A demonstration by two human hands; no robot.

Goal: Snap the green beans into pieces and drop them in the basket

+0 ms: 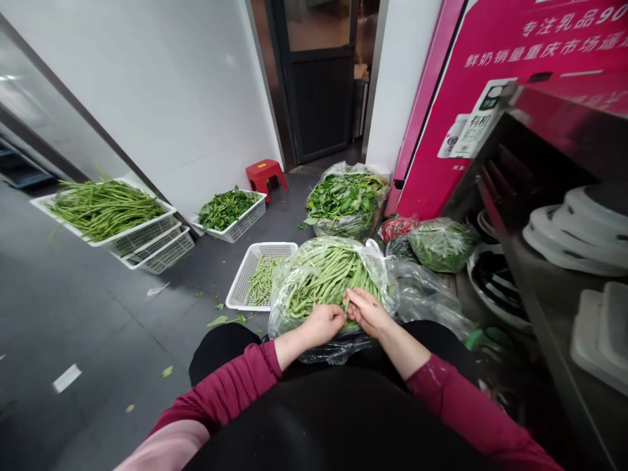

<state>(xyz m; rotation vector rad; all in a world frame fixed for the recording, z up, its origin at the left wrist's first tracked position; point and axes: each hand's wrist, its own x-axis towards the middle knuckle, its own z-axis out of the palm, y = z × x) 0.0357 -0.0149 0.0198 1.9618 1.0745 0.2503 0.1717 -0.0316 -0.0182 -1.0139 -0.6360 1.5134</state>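
A clear plastic bag point(282, 291) full of long green beans point(326, 268) stands open between my knees. Over its near edge, my right hand point(369, 313) is closed in a pinch on a green bean point(347, 303). My left hand point(324, 325) meets it from the other side, its fingers closed at the lower part of that bean; the fingertips partly hide the grip. Just left of the bag, a white perforated basket point(238, 288) contains short pieces of green bean point(263, 278).
White baskets point(161, 252) stacked at the left carry long beans point(105, 209). Farther back are a basket of leafy greens point(228, 209), a red stool point(266, 176) and a bag of leaves point(346, 196). A metal shelf point(534, 314) with white lids flanks my right.
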